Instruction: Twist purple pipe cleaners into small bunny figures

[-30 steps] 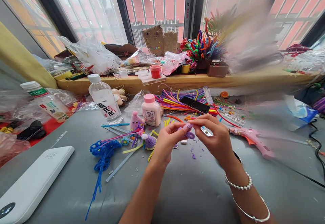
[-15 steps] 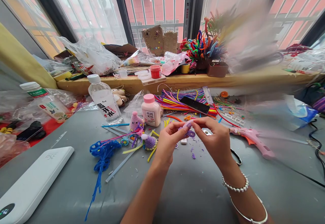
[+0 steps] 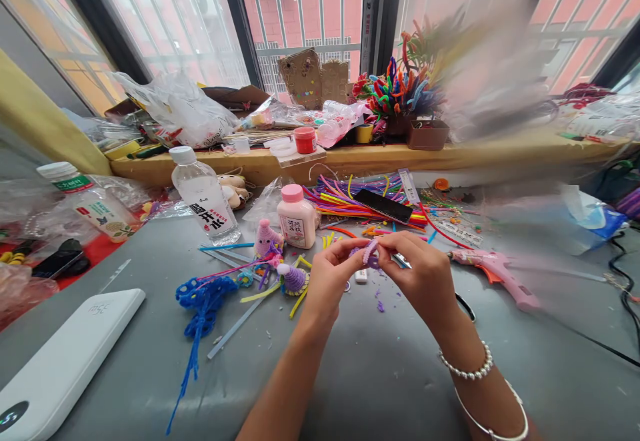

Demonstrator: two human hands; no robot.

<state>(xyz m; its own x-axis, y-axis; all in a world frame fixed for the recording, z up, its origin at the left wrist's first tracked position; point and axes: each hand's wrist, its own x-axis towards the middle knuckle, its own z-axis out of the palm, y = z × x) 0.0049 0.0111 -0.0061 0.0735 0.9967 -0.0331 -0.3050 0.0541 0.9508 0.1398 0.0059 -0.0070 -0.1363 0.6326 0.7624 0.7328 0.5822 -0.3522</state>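
Note:
Between my two hands, above the grey table, is a small looped piece of purple pipe cleaner. My left hand pinches its left side with thumb and forefinger. The fingertips of my right hand close on its right side, and there is something shiny by those fingers that I cannot make out. Left of my hands lie a small purple cone-shaped figure, a pink cone-shaped figure and a blue fuzzy openwork piece with trailing ends. Purple fluff scraps are scattered beneath my hands.
A pink glue gun lies at the right, its cord trailing. Behind my hands, a phone rests on bundled coloured pipe cleaners. A pink-capped bottle, a water bottle and a white power bank stand or lie leftward.
The purple looped piece has turned a little between my fingers, and my right hand's fingers have shifted around it. Both hands stay in nearly the same place.

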